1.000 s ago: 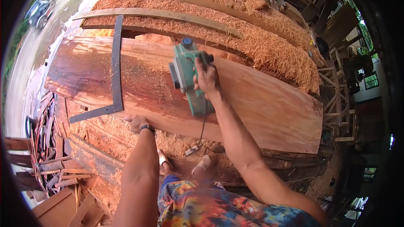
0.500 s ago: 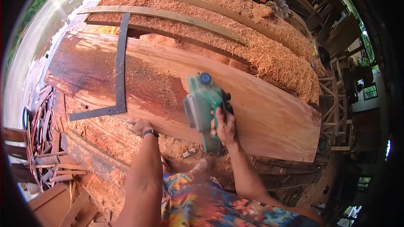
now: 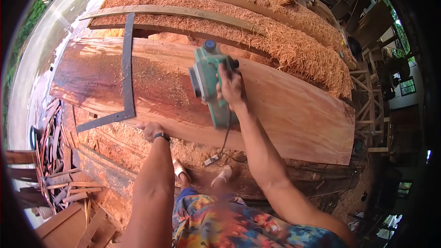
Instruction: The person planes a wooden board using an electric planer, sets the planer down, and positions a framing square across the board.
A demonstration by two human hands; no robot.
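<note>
My right hand is closed around the handle of a green electric planer, held over the middle of a long, wide wooden board. Whether its sole touches the wood I cannot tell. The planer is slightly blurred, and its cord hangs down on the near side. At the board's near edge is my left hand, closed on the rim with some fingers hidden; a dark band circles that wrist. A dark metal framing square lies across the board, left of the planer. Fine shavings cover the darker, rough patch between them.
Beyond the board, long timber strips lie in a big heap of shavings. Offcuts are piled at the left. A cord connector rests on the ground near my feet. Wooden framing stands at the right.
My right hand has carried the planer away from me, toward the board's far edge and slightly left. More cord and both feet now show. My left hand stays at the near edge.
</note>
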